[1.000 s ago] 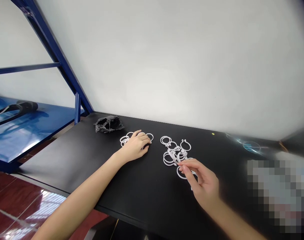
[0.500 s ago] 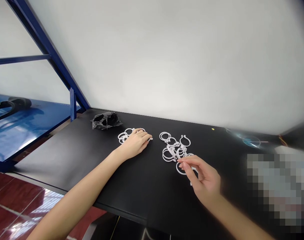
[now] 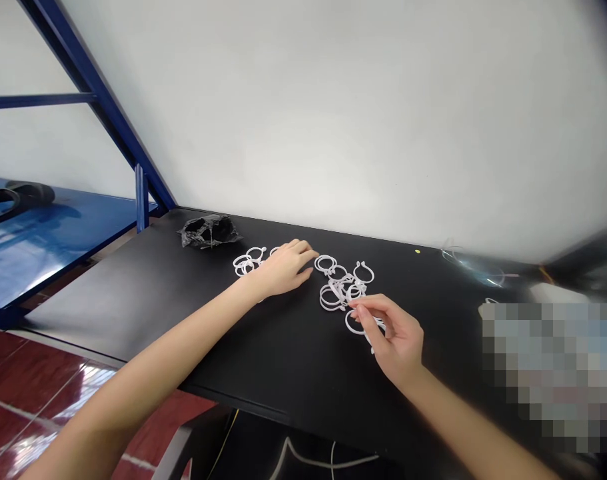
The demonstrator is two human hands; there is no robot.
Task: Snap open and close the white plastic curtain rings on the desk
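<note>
Several white open plastic rings, like shower curtain rings with small ball ends, lie in two groups on the black tabletop (image 3: 283, 360). My left hand (image 3: 288, 268) reaches over the left group of rings (image 3: 247, 263), partly covering it. Its fingers are stretched out, with the fingertips close to the nearest rings of the right group (image 3: 332, 297). My right hand (image 3: 396, 337) is at the near edge of the right group, thumb and forefinger pinched together beside a ring (image 3: 354, 325). Whatever lies between those fingertips is too small to make out.
A crumpled black plastic bag (image 3: 209, 231) lies at the back left. Clear plastic (image 3: 470, 267) lies at the back right, near a blurred-out patch (image 3: 553, 367). Blue metal framing (image 3: 108, 127) rises at the left beside a blue table (image 3: 78, 227). A white wall stands behind.
My left hand has slid to the right, away from the left rings and toward the right group. My right hand keeps its pinch by the right group. The view has shifted slightly.
</note>
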